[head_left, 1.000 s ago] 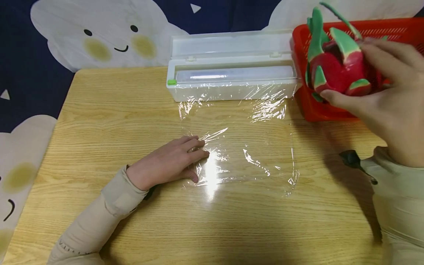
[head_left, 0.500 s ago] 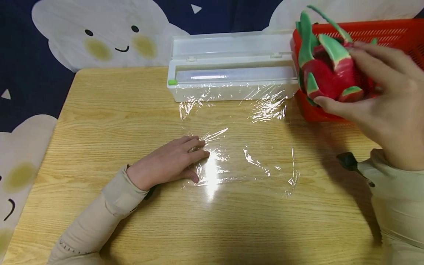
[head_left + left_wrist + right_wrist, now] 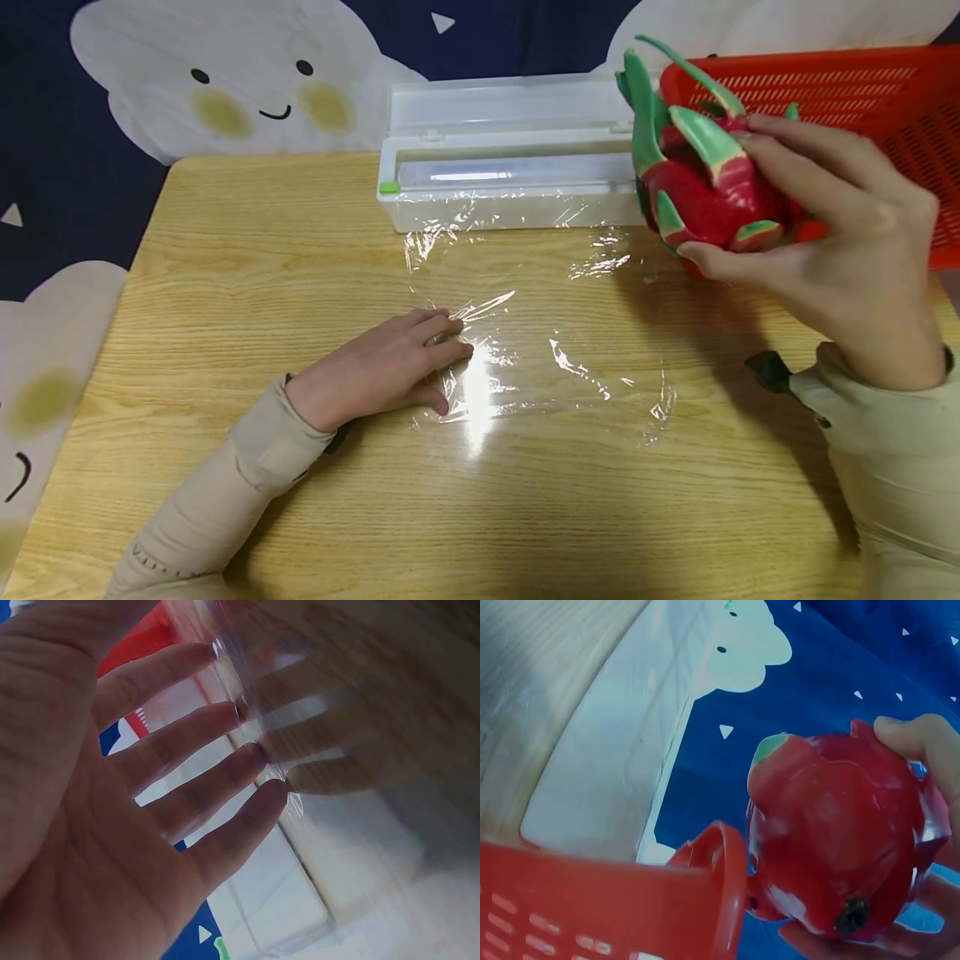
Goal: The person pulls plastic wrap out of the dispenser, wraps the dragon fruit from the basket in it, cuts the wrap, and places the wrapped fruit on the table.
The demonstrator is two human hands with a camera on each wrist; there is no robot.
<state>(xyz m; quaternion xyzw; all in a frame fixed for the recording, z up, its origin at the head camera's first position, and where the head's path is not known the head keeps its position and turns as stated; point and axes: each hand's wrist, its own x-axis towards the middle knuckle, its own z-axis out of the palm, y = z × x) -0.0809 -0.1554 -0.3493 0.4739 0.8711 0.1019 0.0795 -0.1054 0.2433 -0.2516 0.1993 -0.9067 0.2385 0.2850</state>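
Note:
In the head view my right hand [image 3: 847, 225] grips a red dragon fruit [image 3: 712, 187] with green scales, its thumb below and its fingers over the far side. The fruit hangs above the table, overlapping the right end of the white wrap box and the basket's corner. From the right wrist view, the dragon fruit [image 3: 832, 832] shows its dark stem end. A sheet of clear cling film [image 3: 555, 367] runs from the box toward me over the table. On its left edge rest the fingertips of my left hand [image 3: 382, 367], fingers spread; the left wrist view shows those fingertips [image 3: 274, 791] touching the film.
Behind the film stands the white wrap box [image 3: 420, 212], lid raised, with a film roll [image 3: 517, 169] inside and a green tab at its left. A red perforated basket [image 3: 810, 79] sits at the back right. A cloud-patterned cloth [image 3: 247, 50] hangs behind the wooden table [image 3: 247, 233].
My right hand has carried the dragon fruit leftward and slightly toward me, from over the basket to the right end of the wrap box. My left hand stays put on the film.

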